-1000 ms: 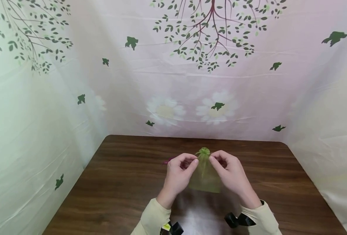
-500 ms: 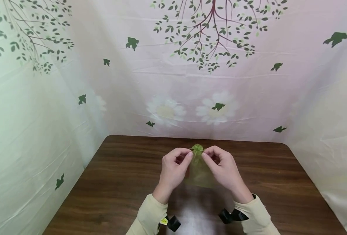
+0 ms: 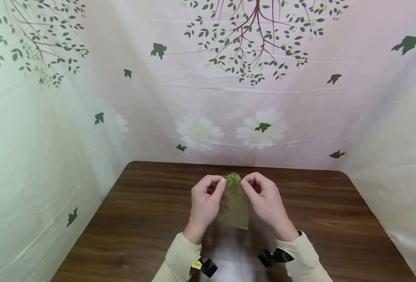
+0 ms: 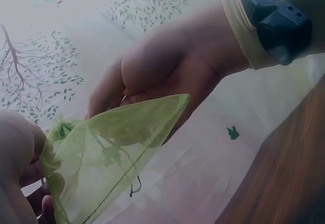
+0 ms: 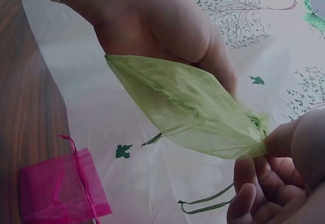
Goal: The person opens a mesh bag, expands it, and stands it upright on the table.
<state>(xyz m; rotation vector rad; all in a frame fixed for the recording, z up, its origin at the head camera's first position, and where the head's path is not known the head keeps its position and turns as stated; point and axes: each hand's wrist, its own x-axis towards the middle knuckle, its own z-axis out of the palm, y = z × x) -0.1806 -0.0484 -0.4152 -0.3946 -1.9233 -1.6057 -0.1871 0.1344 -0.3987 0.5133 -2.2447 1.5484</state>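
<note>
A sheer green organza drawstring pouch [image 3: 235, 209] hangs between my two hands, its neck gathered into a ruffle at the top. My left hand [image 3: 203, 201] pinches it at the left of the neck with thumb and forefinger. On the opposite side of the neck, my right hand [image 3: 267, 199] pinches it the same way. The right wrist view shows the green pouch [image 5: 177, 104] puffed out, with thin dark green cord loops [image 5: 205, 202] dangling below the right hand [image 5: 289, 168]. In the left wrist view, the seam of the pouch [image 4: 117, 158] runs along its lower edge.
A magenta organza pouch [image 5: 63, 186] with its own cord lies on the dark wood table [image 3: 141, 219], seen in the right wrist view. Pale cloth walls [image 3: 211, 98] with printed leaves and birds surround the table. Both wrists carry black cameras [image 3: 209, 268].
Both hands have moved left and slightly away with the green pouch, still pinching its neck. The lower end of the pouch has swung left. The magenta bit beside the left hand has gone from the head view.
</note>
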